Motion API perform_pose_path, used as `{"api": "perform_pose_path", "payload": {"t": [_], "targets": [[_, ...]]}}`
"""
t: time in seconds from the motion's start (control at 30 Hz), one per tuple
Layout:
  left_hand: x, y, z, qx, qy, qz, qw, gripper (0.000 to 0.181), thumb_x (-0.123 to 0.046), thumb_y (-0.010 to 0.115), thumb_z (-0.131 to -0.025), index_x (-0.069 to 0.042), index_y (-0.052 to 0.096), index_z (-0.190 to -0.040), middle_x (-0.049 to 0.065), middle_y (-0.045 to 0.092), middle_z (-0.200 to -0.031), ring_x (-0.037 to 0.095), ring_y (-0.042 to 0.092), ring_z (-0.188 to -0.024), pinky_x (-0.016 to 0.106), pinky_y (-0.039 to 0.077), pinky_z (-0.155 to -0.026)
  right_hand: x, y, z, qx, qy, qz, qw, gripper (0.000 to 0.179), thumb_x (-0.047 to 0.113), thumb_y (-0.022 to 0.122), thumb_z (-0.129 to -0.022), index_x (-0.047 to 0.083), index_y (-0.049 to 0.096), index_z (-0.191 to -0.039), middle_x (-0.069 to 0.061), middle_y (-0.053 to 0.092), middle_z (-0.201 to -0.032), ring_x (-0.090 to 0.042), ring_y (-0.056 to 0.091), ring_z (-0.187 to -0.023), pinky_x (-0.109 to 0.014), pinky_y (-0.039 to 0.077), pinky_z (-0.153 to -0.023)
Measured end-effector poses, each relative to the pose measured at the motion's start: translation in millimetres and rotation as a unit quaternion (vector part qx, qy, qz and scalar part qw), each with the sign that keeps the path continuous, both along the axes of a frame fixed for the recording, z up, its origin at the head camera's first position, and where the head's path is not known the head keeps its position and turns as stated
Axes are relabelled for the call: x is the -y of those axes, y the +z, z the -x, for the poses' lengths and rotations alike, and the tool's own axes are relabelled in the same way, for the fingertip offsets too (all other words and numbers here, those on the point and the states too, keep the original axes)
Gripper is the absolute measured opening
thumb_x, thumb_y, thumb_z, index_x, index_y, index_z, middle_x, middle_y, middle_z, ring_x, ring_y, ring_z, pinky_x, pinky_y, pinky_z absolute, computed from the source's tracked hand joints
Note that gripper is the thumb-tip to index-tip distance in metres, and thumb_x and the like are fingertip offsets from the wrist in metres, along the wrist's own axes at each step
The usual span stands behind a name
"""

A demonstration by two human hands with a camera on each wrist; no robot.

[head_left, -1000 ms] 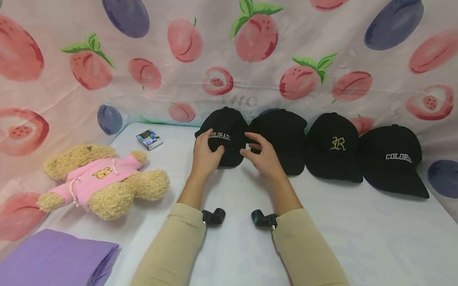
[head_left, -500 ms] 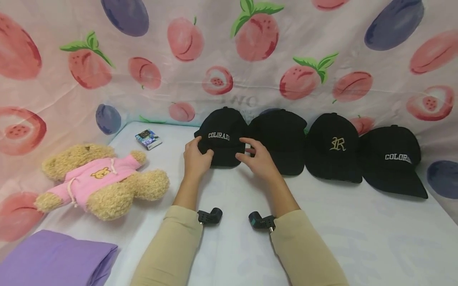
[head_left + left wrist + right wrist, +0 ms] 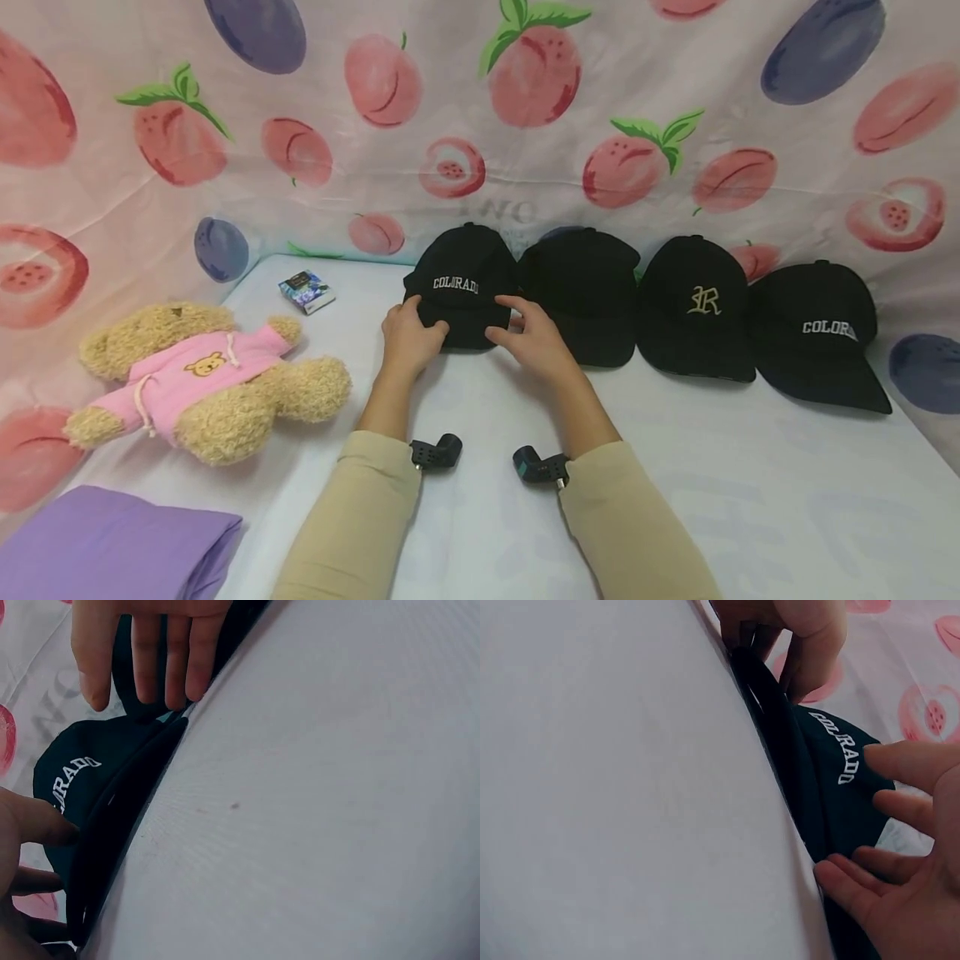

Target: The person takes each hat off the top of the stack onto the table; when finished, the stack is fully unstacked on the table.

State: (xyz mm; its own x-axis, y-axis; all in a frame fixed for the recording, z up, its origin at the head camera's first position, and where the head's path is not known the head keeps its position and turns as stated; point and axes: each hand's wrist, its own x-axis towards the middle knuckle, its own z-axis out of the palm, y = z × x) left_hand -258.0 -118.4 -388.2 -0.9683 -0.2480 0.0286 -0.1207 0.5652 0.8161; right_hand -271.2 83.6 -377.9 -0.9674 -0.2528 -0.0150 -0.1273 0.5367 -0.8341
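Observation:
A black baseball cap (image 3: 457, 262) with white COLORADO lettering stands at the left end of a row of caps, brim toward me. At the left end of its brim, my left hand (image 3: 411, 335) pinches the edge between thumb and fingers; the right wrist view shows these fingers (image 3: 804, 664) at the brim tip. My right hand (image 3: 534, 337) is beside the cap's right side, thumb and fingers spread apart, gripping nothing. In the right wrist view its fingertips (image 3: 881, 756) overlap the crown near the lettering. A plain black cap (image 3: 581, 275) is just behind the right hand.
Farther right are a black cap with a gold letter R (image 3: 693, 333) and another COLORADO cap (image 3: 817, 342). On the left lie a teddy bear (image 3: 202, 367) in pink, a small box (image 3: 306, 292) and a folded purple cloth (image 3: 112, 542). A fruit-print curtain (image 3: 360, 167) hangs behind.
My left hand has moved left and down, from in front of the cap's crown to the left end of its brim. My right hand has come slightly left and lower. The caps stay in place.

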Motion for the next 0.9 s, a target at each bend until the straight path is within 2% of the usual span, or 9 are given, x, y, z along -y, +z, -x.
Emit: {"api": "perform_pose_path", "payload": {"t": [0.2,0.3,0.4,0.6,0.83,0.9], "targets": [[2.6,-0.7,0.5,0.007,-0.001,0.048,0.9988,0.063,-0.023,0.059,-0.093,0.003,0.049,-0.149,0.032,0.041,-0.153,0.042,0.027,-0.149,0.050,0.024,-0.125,6,-2.8,2.1,0.003,0.003,-0.032,0.9995,0.062,0.030,0.068,-0.096,0.018,0.049,-0.153,-0.017,0.044,-0.157,-0.037,0.050,-0.140,-0.055,0.044,-0.112],[2.2,-0.4,-0.1,0.010,-0.001,0.053,0.9985,0.061,-0.024,0.060,-0.093,0.003,0.051,-0.148,0.031,0.042,-0.152,0.043,0.030,-0.147,0.051,0.026,-0.124,10,-3.5,3.9,0.002,0.001,-0.035,0.9994,0.062,0.028,0.068,-0.096,0.015,0.049,-0.153,-0.018,0.047,-0.156,-0.037,0.051,-0.137,-0.055,0.044,-0.111],[1.5,-1.0,0.7,0.007,0.003,0.045,0.9990,0.061,-0.024,0.061,-0.093,0.002,0.052,-0.147,0.030,0.042,-0.152,0.043,0.031,-0.147,0.051,0.027,-0.123,15,-3.3,6.1,0.002,-0.012,-0.034,0.9993,0.062,0.027,0.068,-0.096,0.012,0.049,-0.153,-0.016,0.048,-0.157,-0.038,0.052,-0.137,-0.054,0.044,-0.112],[0.7,-0.1,1.6,-0.004,0.022,0.018,0.9996,0.061,-0.023,0.066,-0.091,0.000,0.055,-0.146,0.029,0.046,-0.150,0.043,0.033,-0.145,0.051,0.030,-0.121,26,-0.9,10.3,0.010,-0.052,-0.036,0.9980,0.063,0.026,0.068,-0.095,0.009,0.049,-0.153,-0.015,0.046,-0.159,-0.037,0.041,-0.148,-0.053,0.037,-0.119],[2.5,0.7,3.1,-0.025,0.076,-0.039,0.9960,0.060,-0.019,0.069,-0.087,-0.004,0.059,-0.144,0.026,0.049,-0.148,0.042,0.038,-0.143,0.050,0.032,-0.120,31,1.0,13.2,0.037,-0.075,0.021,0.9963,0.064,0.022,0.069,-0.094,0.005,0.048,-0.152,-0.018,0.045,-0.159,-0.035,0.038,-0.151,-0.050,0.035,-0.121],[2.9,0.0,2.7,-0.029,0.081,-0.044,0.9953,0.060,-0.018,0.070,-0.086,-0.004,0.059,-0.143,0.026,0.047,-0.149,0.041,0.040,-0.142,0.049,0.033,-0.120,31,0.3,13.6,0.045,-0.080,0.037,0.9951,0.064,0.021,0.070,-0.093,0.005,0.049,-0.152,-0.019,0.045,-0.159,-0.035,0.038,-0.150,-0.049,0.035,-0.122]]}}
